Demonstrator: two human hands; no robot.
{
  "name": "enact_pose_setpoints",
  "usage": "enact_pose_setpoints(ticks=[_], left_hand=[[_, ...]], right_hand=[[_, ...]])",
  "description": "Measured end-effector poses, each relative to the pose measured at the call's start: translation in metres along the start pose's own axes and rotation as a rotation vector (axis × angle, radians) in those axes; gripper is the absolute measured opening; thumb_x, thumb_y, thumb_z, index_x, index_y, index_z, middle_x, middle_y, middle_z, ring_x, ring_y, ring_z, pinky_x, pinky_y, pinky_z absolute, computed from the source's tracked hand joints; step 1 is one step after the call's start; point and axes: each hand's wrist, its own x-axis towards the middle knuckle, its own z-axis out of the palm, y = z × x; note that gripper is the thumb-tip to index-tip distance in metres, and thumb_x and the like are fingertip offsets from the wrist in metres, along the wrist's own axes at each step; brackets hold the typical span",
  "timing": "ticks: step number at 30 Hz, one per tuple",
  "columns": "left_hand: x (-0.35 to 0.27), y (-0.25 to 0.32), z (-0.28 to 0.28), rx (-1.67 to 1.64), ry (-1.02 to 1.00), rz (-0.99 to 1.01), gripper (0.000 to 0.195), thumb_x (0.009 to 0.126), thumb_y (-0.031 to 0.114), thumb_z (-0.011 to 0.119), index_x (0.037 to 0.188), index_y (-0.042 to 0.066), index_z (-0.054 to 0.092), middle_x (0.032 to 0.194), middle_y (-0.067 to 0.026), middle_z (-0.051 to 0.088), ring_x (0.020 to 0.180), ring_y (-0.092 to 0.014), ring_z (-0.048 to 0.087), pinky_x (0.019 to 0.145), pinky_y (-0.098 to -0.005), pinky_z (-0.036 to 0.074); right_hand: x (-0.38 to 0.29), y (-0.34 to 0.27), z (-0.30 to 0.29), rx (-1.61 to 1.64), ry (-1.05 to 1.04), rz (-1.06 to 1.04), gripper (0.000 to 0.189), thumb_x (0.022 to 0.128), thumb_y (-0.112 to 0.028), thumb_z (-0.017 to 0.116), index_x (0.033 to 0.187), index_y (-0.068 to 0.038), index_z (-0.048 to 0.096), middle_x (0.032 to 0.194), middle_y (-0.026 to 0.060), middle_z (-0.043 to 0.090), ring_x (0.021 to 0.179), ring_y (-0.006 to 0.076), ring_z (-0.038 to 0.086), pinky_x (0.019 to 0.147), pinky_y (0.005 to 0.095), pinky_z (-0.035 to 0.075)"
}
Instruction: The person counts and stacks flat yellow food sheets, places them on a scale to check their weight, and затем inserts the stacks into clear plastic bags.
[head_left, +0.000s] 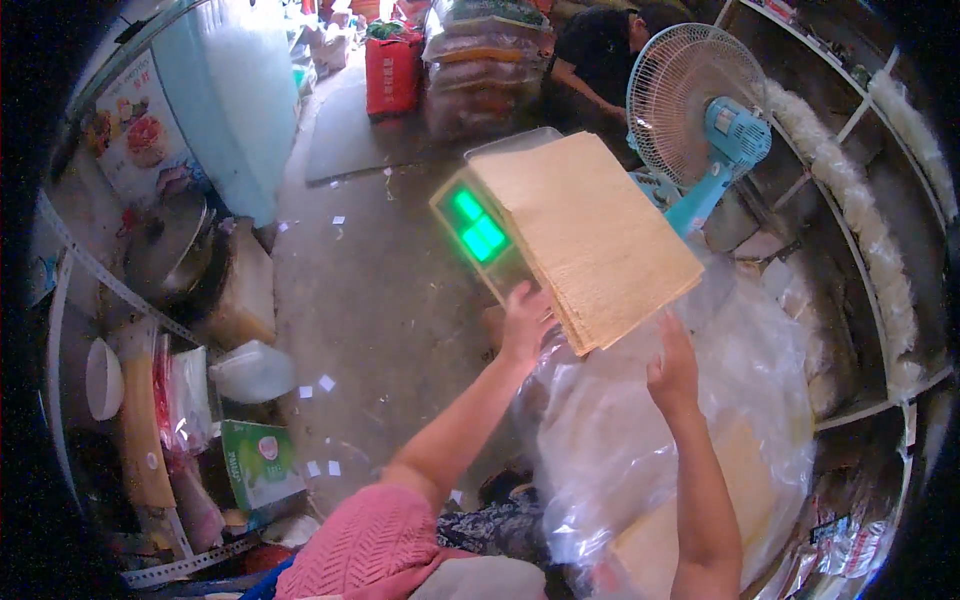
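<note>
A thick stack of tan rectangular sheets (592, 232) lies on the pan of a digital scale (480, 232), whose green display glows to the left of the stack. My left hand (527, 322) is at the stack's near left edge, fingers spread and slightly blurred; whether it touches the sheets is unclear. Below the stack's near right corner, my right hand (675, 364) is raised with its fingers extended and nothing in it. Under my right forearm, a large clear plastic bag (600, 450) has more tan sheets (660, 547) in it or beneath it.
A blue fan (739, 135) stands behind the stack at the right, near a seated person in dark clothes (592, 60). Metal shelving (862, 412) curves along the right. On the left are a shelf rail (120, 274), a white plastic jug (255, 371) and a green box (262, 465).
</note>
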Motion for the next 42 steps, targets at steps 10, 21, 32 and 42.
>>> enact_pose_setpoints(ticks=[10, 21, 32, 42], left_hand=[[-0.009, 0.008, 0.027, -0.074, -0.149, -0.158, 0.042, 0.08, 0.023, 0.062, 0.113, 0.003, 0.045, 0.103, -0.0072, 0.053, 0.101, -0.02, 0.049, 0.084, -0.0348, 0.042], [-0.127, -0.013, 0.034, 0.23, -0.162, -0.184, 0.031, 0.072, 0.009, 0.065, 0.1, 0.004, 0.055, 0.086, -0.0073, 0.058, 0.075, -0.019, 0.059, 0.066, -0.0279, 0.05], [-0.105, 0.019, -0.041, -0.232, -0.557, -0.558, 0.073, 0.076, 0.04, 0.057, 0.133, 0.001, 0.033, 0.131, -0.0148, 0.042, 0.117, -0.027, 0.044, 0.098, -0.045, 0.033], [-0.171, -0.111, 0.12, 0.708, -0.99, -0.238, 0.046, 0.066, -0.004, 0.062, 0.11, 0.003, 0.052, 0.087, -0.0009, 0.061, 0.07, -0.01, 0.057, 0.056, -0.0232, 0.046]], right_hand=[[-0.055, 0.011, -0.004, 0.192, -0.049, 0.307, 0.051, 0.076, -0.009, 0.057, 0.124, 0.001, 0.044, 0.125, 0.0203, 0.048, 0.116, 0.0307, 0.047, 0.097, 0.0364, 0.037], [-0.04, -0.009, 0.008, 2.063, 0.119, 0.99, 0.046, 0.079, -0.025, 0.065, 0.117, -0.002, 0.05, 0.108, 0.0121, 0.057, 0.097, 0.0254, 0.057, 0.083, 0.0412, 0.047], [-0.231, 0.03, -0.139, 1.211, 0.35, 0.866, 0.049, 0.071, -0.01, 0.07, 0.115, 0.003, 0.052, 0.105, 0.0116, 0.061, 0.09, 0.0203, 0.06, 0.081, 0.0346, 0.049], [-0.418, 0.059, -0.249, 1.013, 0.683, 0.92, 0.05, 0.067, -0.005, 0.075, 0.113, 0.001, 0.053, 0.101, 0.0087, 0.061, 0.092, 0.0178, 0.059, 0.083, 0.0335, 0.049]])
